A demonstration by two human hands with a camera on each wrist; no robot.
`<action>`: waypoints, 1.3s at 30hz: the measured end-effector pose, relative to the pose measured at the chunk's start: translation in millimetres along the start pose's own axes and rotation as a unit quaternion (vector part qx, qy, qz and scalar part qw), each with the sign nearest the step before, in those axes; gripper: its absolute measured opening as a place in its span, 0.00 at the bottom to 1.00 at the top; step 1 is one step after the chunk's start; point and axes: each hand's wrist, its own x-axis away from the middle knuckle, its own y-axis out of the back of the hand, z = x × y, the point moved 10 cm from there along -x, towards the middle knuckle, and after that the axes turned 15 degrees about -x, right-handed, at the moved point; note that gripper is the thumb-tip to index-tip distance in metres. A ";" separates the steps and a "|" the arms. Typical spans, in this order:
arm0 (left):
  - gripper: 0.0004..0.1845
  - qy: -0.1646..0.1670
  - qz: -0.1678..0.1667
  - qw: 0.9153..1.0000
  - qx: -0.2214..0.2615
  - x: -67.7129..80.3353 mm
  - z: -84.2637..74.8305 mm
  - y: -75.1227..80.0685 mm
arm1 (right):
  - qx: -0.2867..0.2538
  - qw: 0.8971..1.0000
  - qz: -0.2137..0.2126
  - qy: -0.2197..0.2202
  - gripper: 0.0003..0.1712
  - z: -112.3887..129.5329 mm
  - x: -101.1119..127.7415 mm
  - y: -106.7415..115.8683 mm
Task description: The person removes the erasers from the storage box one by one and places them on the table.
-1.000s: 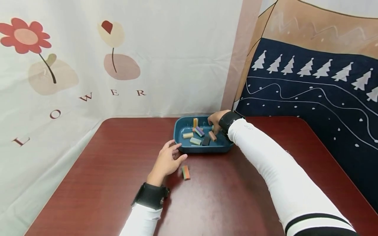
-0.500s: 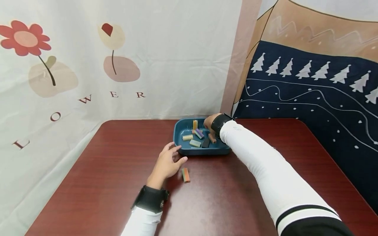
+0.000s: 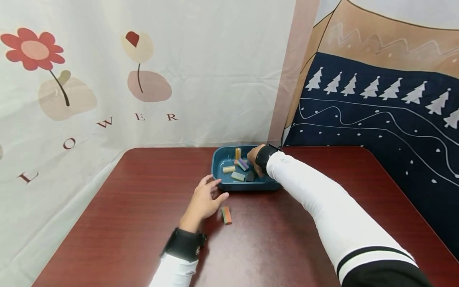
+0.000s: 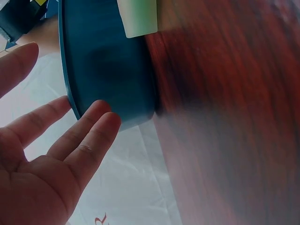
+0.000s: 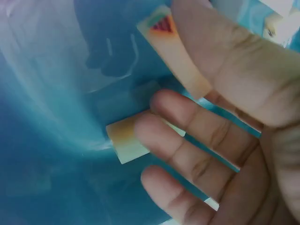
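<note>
On the red table (image 3: 143, 207), blue tray (image 3: 218, 181) of blocks, left hand (image 3: 204, 199) relaxed open beside it, right hand (image 3: 252, 155) open inside.

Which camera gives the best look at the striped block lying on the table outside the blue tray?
The head view. There the striped block lies whole on the red table, just right of the left hand and in front of the blue tray. The left wrist view shows only the tray wall and blurred table, and the right wrist view only the tray's inside.

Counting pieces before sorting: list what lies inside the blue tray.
Inside the blue tray lie small colored blocks: yellow-orange, cream, pale green, purple and dark. The right hand covers the tray's right part, hiding anything beneath.
</note>
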 end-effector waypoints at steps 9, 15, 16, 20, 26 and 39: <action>0.29 -0.008 0.000 1.000 0.003 0.6 -0.9 1.2 | 0.016 1.000 -0.009 0.013 0.11 3.9 5.1 -2.2; 0.29 0.005 -0.001 1.000 -0.007 1.9 1.1 2.9 | -0.014 1.000 -0.020 0.012 0.09 7.3 9.8 4.5; 0.29 0.008 -0.001 1.000 -0.008 2.2 1.5 3.2 | -0.019 1.000 -0.021 0.013 0.08 7.5 10.5 5.2; 0.29 0.000 0.001 1.000 -0.009 2.3 -1.0 2.7 | -0.032 0.999 -0.019 0.000 0.07 2.4 13.8 5.4; 0.29 0.005 -0.002 1.000 -0.020 5.2 -0.7 2.1 | -0.071 0.997 -0.038 -0.005 0.13 -0.4 20.2 12.5; 0.34 0.009 0.025 0.998 -0.062 3.7 -3.1 -11.0 | -0.148 0.982 -0.110 0.043 0.10 6.3 57.0 31.3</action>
